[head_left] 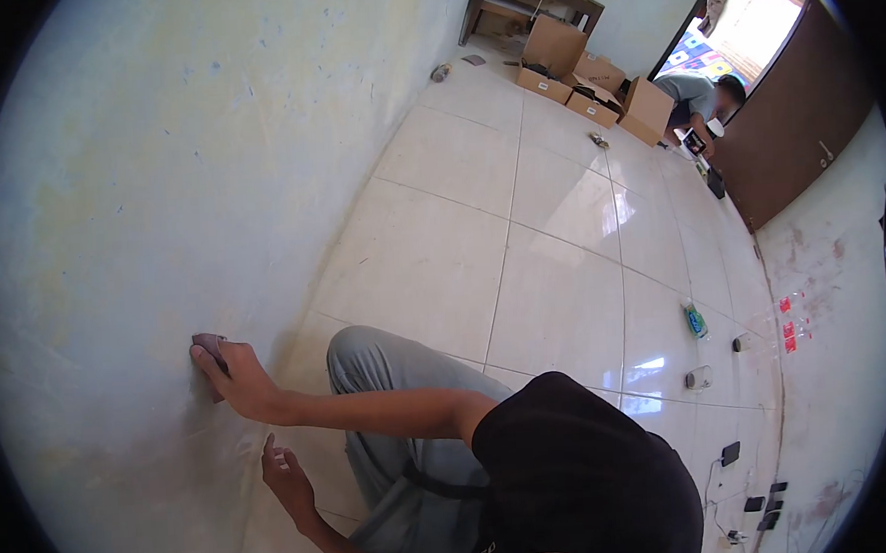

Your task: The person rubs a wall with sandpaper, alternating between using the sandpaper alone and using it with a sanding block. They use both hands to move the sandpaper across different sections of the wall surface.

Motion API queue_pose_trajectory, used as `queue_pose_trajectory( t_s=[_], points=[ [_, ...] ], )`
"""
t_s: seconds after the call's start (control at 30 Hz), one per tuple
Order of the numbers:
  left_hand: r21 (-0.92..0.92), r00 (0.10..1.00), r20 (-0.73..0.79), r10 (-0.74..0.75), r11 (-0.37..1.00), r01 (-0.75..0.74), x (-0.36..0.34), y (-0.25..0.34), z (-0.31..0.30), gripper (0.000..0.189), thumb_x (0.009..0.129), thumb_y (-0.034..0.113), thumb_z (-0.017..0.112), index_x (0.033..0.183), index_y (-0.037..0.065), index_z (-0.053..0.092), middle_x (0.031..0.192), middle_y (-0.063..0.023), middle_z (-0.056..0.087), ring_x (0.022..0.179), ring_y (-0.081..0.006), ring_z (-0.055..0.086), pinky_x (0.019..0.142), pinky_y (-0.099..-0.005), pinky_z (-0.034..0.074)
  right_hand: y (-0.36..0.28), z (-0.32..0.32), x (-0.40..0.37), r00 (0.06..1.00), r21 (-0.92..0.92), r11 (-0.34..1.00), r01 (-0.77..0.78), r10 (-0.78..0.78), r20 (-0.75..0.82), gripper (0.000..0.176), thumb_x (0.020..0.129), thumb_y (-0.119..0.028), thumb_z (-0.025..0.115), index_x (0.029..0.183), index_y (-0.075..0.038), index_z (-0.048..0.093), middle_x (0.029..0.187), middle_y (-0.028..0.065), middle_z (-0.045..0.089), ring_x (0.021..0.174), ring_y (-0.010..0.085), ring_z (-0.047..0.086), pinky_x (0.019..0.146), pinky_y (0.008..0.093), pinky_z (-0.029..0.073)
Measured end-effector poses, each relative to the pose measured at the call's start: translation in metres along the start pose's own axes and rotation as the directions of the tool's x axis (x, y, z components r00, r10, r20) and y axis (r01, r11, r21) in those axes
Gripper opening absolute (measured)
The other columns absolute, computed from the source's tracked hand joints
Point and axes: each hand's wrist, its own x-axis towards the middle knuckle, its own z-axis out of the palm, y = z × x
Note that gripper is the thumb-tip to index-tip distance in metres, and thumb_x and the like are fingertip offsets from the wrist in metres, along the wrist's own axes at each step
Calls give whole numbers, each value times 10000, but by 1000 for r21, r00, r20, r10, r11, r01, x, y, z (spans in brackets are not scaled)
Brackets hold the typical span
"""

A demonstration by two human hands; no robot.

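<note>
My right hand point(233, 376) presses a folded brownish sheet point(209, 344), which looks like sandpaper, against the pale, patchy wall point(112, 264). Its fingers are bent around the sheet, and part of the sheet shows below them. Lower in the view, my left hand point(286, 475) is near the base of the wall, its fingers partly spread and nothing visible in it. My bent knee in grey trousers point(362, 356) is beside my right forearm.
Open cardboard boxes point(552, 60) stand near a wooden table point(529, 2). Another person point(694, 93) crouches by the doorway and brown door point(795, 118). A green-labelled item point(696, 320), a jar point(699, 377) and chargers point(754, 505) lie on the right.
</note>
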Motion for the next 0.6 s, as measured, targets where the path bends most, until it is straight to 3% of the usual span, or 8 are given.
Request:
queue_pose_trajectory(
  t_s=[0.2, 0.27, 0.37, 0.47, 0.6],
  points=[
    [-11, 999, 24, -39, 999, 40, 0, 3, -4, 409, 933, 69, 512, 1339, 29, 537, 1016, -138, 608, 866, -246, 595, 750, -377, 487, 0, 0, -1, 998, 52, 997, -52, 50, 31, 312, 1064, -219, 420, 866, 21, 450, 630, 124, 437, 486, 175, 465, 508, 354, 414],
    [13, 1000, 20, -23, 1000, 23, -1, 3, -3, 405, 931, 63, 512, 1334, 29, 542, 1005, -139, 610, 855, -244, 599, 746, -374, 484, 5, 2, -1, 999, 0, 1000, 10, -10, -31, 339, 1065, -258, 443, 872, 19, 479, 612, 45, 399, 555, 108, 406, 500, 310, 421],
    [-8, 1000, 5, -10, 1000, 10, 0, 4, -3, 404, 928, 59, 517, 1330, 29, 545, 989, -139, 610, 837, -247, 599, 745, -380, 482, 2, 2, -1, 999, 23, 999, -50, 50, -14, 339, 1059, -265, 458, 873, 16, 486, 609, 44, 425, 564, 111, 421, 512, 308, 416],
    [11, 1000, -1, -9, 1000, 9, -1, 7, -4, 401, 928, 58, 521, 1327, 33, 548, 982, -140, 610, 824, -254, 600, 744, -388, 481, 10, 4, 0, 999, -23, 1000, 14, -15, -49, 342, 1056, -277, 464, 879, 13, 501, 612, 52, 457, 562, 118, 426, 527, 316, 417],
    [12, 999, -10, -40, 999, 40, -2, 15, -7, 394, 926, 58, 527, 1319, 50, 559, 981, -153, 644, 874, -272, 623, 788, -397, 492, -2, 2, -2, 999, 4, 999, -33, 33, -18, 350, 1054, -294, 466, 900, 17, 510, 608, 67, 463, 558, 126, 423, 534, 326, 420]
  ],
)
